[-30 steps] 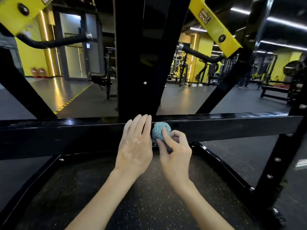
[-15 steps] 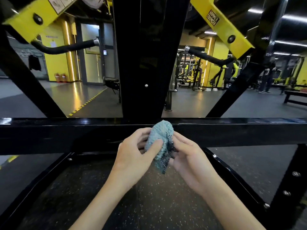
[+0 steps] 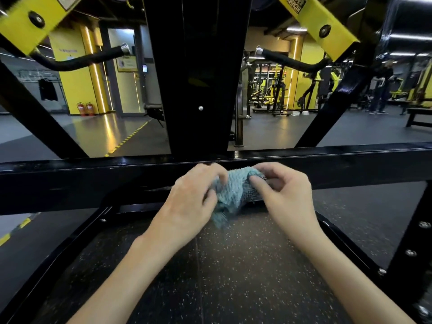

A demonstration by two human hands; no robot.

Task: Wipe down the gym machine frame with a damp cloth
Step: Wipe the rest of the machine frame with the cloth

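floor (image 3: 233, 277): dark speckled rubber | wall (image 3: 74, 90): yellow, lit strips | fire extinguishers (image 3: 84, 109): two, red, far left | bench (image 3: 418, 114): far right

Bare left forearm (image 3: 133, 272), bare right forearm (image 3: 339, 277), bare left grip (image 3: 187, 202), bare right grip (image 3: 287, 197).

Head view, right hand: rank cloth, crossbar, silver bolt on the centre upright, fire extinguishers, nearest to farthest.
From the right hand:
1. cloth, pinched in its fingers, at its left.
2. crossbar, right behind the hand.
3. silver bolt, above, on the centre upright.
4. fire extinguishers, far left in the background.
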